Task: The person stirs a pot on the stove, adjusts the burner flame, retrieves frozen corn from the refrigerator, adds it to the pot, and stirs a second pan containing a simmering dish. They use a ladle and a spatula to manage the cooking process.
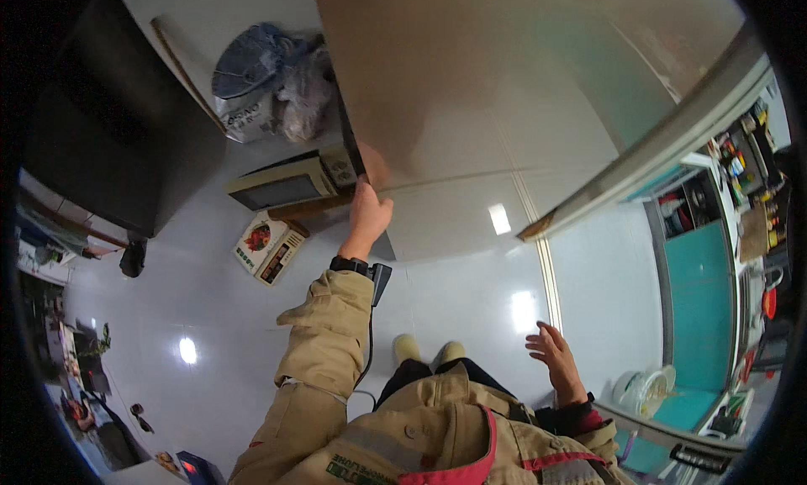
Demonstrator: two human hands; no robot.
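My left hand is at the dark side edge of a tall, glossy beige panel, which looks like an appliance door. Its fingers curl around that edge and are partly hidden; the thumb shows on the right. A reflection of the hand appears on the panel. Just left of it stands a microwave oven, tilted in this view, and below that a carton with a fruit picture. Lower right, my right hand hangs over the floor, fingers apart and holding nothing, near the metal floor track.
Plastic bags lie beyond the microwave. A large dark cabinet rises at left. A pale door frame slants across the right, before teal kitchen cabinets and a lined bin. Another person is at lower left.
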